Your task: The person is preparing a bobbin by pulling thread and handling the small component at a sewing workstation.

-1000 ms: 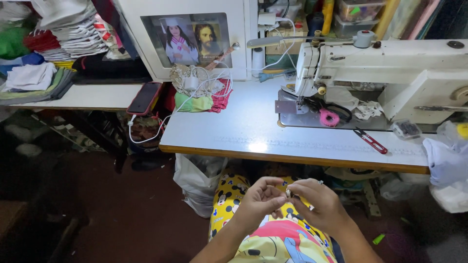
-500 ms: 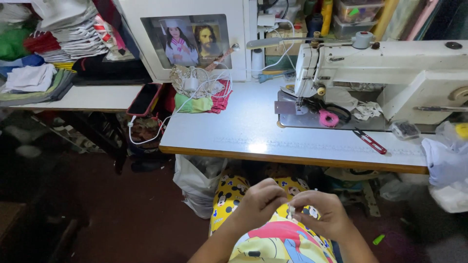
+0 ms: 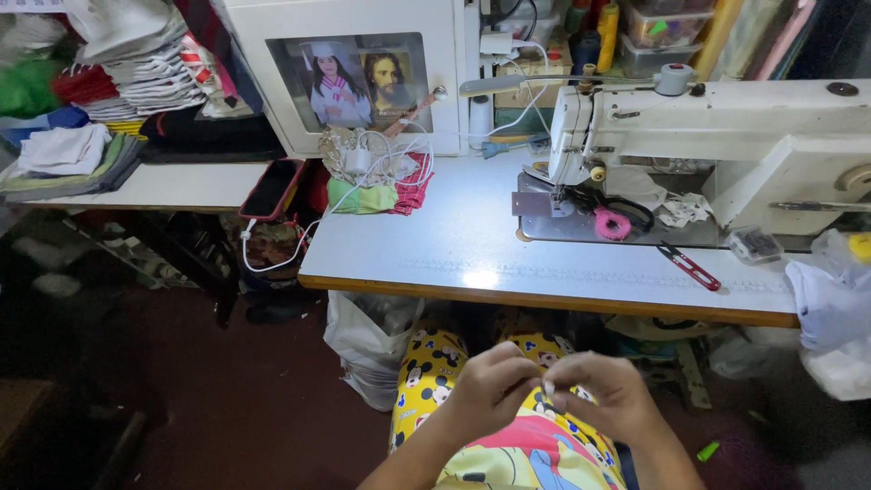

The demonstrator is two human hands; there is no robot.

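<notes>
At the far left, folded clothes lie stacked on a low white shelf, with a dark phone lying at the shelf's right end. A white cable hangs from the pale blue tabletop just to the right, and a small heap of green and red cloth sits at the far left corner of that tabletop, in front of a white cabinet with two pictures behind its glass.

Below the near edge of the tabletop, a white plastic bag stands on the dark floor. Just to its right, the person's lap is covered by a bright yellow cartoon-printed fabric. The left hand is curled closed above this fabric, fingertips pinched against those of the right hand, which is likewise closed. Both seem to pinch something very small between them; what it is cannot be told.

Farther right, a white sewing machine stands on the tabletop, with a pink ring-shaped item on its metal plate. A red-handled tool lies near the tabletop's front edge, and white cloth hangs over the right end.
</notes>
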